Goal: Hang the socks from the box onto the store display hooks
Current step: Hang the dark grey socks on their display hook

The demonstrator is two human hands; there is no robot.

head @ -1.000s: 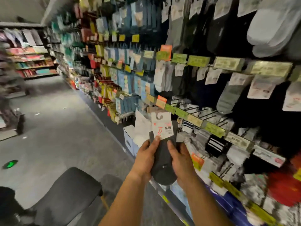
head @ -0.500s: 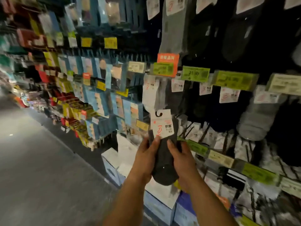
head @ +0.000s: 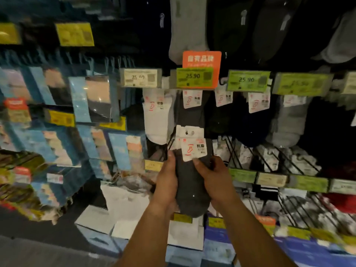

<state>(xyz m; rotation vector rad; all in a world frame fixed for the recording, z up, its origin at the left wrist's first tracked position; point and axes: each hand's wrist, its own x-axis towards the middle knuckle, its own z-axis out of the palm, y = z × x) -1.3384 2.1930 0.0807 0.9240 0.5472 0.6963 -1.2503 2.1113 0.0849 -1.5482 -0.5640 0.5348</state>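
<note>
Both hands, left hand (head: 166, 182) and right hand (head: 215, 177), grip one dark grey sock pack (head: 189, 182) before the display wall, under an orange sign (head: 202, 59); white socks (head: 157, 116) hang beside, three readable 25.90 tags above

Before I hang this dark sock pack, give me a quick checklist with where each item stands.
1. Grip on the dark sock pack: ok, left hand and right hand both hold it.
2. White header card upright, hanger hole on top: ok.
3. Matching row found: ok, dark socks hang directly above, under the 25.90 price tag.
4. Hook tip visible and free: cannot tell.
5. Pack raised to hook height: not ok, it sits below.
</note>
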